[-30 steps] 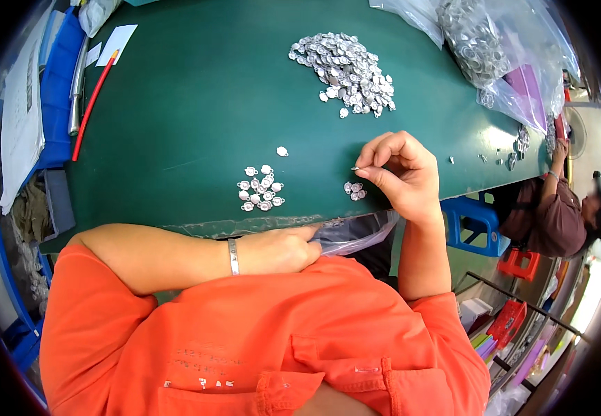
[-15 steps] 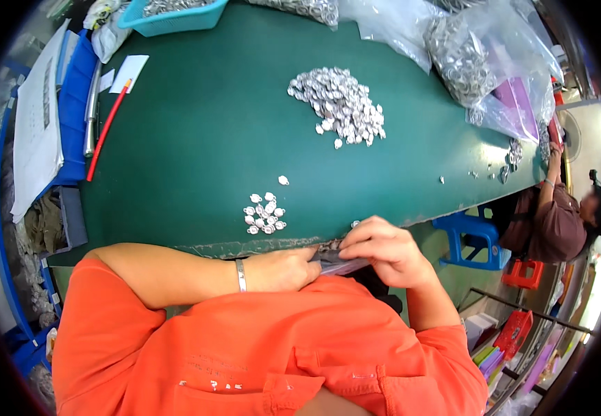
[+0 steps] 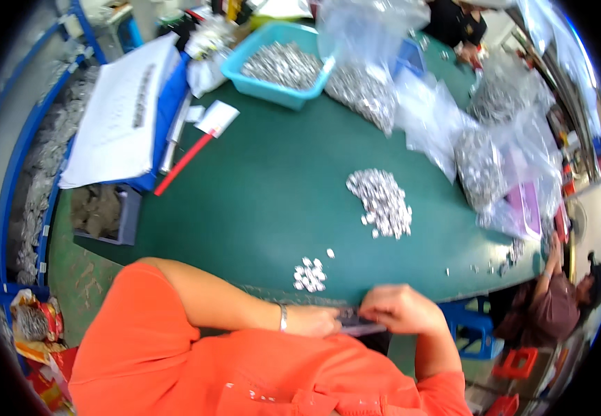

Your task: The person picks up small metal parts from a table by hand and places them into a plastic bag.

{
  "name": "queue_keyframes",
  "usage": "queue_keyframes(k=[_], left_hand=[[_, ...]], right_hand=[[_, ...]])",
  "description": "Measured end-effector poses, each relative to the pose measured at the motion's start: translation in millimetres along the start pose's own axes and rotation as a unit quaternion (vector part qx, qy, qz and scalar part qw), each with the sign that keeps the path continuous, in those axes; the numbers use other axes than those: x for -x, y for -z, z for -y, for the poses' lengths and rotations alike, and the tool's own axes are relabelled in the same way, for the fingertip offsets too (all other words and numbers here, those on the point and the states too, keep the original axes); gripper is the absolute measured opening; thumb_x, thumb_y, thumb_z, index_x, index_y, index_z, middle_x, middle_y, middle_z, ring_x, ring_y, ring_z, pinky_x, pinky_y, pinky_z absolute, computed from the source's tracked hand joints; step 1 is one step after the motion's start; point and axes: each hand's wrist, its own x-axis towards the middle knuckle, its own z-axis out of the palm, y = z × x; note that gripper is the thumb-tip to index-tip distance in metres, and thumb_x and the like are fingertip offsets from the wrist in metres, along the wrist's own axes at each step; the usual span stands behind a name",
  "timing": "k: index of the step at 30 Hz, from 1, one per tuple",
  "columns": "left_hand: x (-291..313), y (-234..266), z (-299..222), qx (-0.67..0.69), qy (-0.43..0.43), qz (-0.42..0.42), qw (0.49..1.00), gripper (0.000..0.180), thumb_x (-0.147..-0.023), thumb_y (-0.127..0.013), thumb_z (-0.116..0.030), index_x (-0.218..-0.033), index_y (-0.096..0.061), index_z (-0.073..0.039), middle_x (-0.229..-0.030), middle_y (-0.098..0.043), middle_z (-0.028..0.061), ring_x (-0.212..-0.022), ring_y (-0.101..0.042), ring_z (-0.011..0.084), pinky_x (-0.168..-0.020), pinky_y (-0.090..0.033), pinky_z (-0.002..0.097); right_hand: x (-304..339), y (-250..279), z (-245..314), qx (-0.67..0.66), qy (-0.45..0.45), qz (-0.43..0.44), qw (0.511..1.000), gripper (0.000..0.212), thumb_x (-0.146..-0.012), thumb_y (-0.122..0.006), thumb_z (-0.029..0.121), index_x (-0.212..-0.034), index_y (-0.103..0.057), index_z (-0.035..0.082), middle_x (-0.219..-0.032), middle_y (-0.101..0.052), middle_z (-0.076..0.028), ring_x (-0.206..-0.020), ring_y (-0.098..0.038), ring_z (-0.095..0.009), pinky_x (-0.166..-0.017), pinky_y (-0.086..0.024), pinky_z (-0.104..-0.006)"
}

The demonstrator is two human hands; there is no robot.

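The left hand (image 3: 316, 321) and right hand (image 3: 400, 309) are bracketing a plastic bag (image 3: 361, 328) between their fingers, whether apart or clamped one cannot tell, small silvery discs (image 3: 309, 276) lying beyond the left fingertips; keeping its edge taut would probably be helping.

Workshop dealing in small metal parts. Broad green-topped worktable (image 3: 266, 201); on it heap of small silvery metal pieces (image 3: 384, 201), turquoise plastic basket (image 3: 266, 93) filled with similar, clear plastic bags (image 3: 481, 170) bulging with metal parts. Blue-framed storage rack (image 3: 1, 239) at left. Person in brown top (image 3: 549, 312) at table's right; blue plastic stool (image 3: 472, 326) nearby.
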Motion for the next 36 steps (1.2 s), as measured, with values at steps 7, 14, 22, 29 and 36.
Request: queue_keyframes(k=[7, 14, 22, 29, 36], left_hand=[[-2, 0, -1, -0.02, -0.024, -0.028, 0.999, 0.025, -0.085, -0.052, -0.016, -0.082, -0.058, 0.008, -0.103, -0.054, 0.0277, -0.095, -0.06, 0.0409, -0.083, -0.048, 0.044], [-2, 7, -1, 0.023, -0.12, -0.047, 0.991, 0.026, -0.073, -0.061, -0.02, -0.078, -0.062, 0.005, -0.085, -0.06, 0.0278, -0.083, -0.06, 0.0427, -0.073, -0.049, 0.0453], [-32, -26, 34, -0.078, -0.145, -0.102, 0.981, 0.028, -0.072, -0.06, -0.022, -0.079, -0.063, 0.005, -0.085, -0.061, 0.0279, -0.085, -0.06, 0.0426, -0.076, -0.05, 0.046], [-36, -27, 35, -0.069, -0.157, -0.082, 0.982, 0.027, -0.074, -0.059, -0.021, -0.08, -0.064, 0.004, -0.085, -0.062, 0.027, -0.084, -0.061, 0.0425, -0.075, -0.05, 0.0457], [-35, -24, 37, -0.075, -0.153, -0.088, 0.981, 0.026, -0.074, -0.059, -0.021, -0.079, -0.064, 0.004, -0.085, -0.062, 0.0268, -0.083, -0.061, 0.0422, -0.075, -0.05, 0.0455]], right_hand=[[-66, -17, 12, 0.086, 0.002, -0.225, 0.971, 0.028, -0.083, -0.06, -0.007, -0.111, -0.061, -0.001, -0.101, -0.058, -0.017, -0.084, -0.061, -0.032, -0.073, -0.051, -0.0345], [-88, -32, 21, 0.046, 0.045, -0.115, 0.991, 0.022, -0.084, -0.057, -0.008, -0.104, -0.064, -0.001, -0.1, -0.06, -0.017, -0.089, -0.061, -0.032, -0.075, -0.051, -0.0346], [-143, 25, -18, 0.392, 0.131, -0.294, 0.862, 0.025, -0.081, -0.066, 0.005, -0.105, -0.065, -0.001, -0.116, -0.062, -0.019, -0.107, -0.059, -0.038, -0.091, -0.047, -0.0421], [-130, 29, -60, 0.399, 0.133, -0.326, 0.846, 0.014, -0.079, -0.067, 0.005, -0.092, -0.07, 0.0, -0.102, -0.069, -0.015, -0.096, -0.065, -0.035, -0.087, -0.051, -0.0429], [-94, 24, -46, 0.382, 0.127, -0.297, 0.866, 0.014, -0.074, -0.066, 0.002, -0.086, -0.069, -0.001, -0.096, -0.068, -0.015, -0.092, -0.065, -0.035, -0.084, -0.052, -0.0425]])
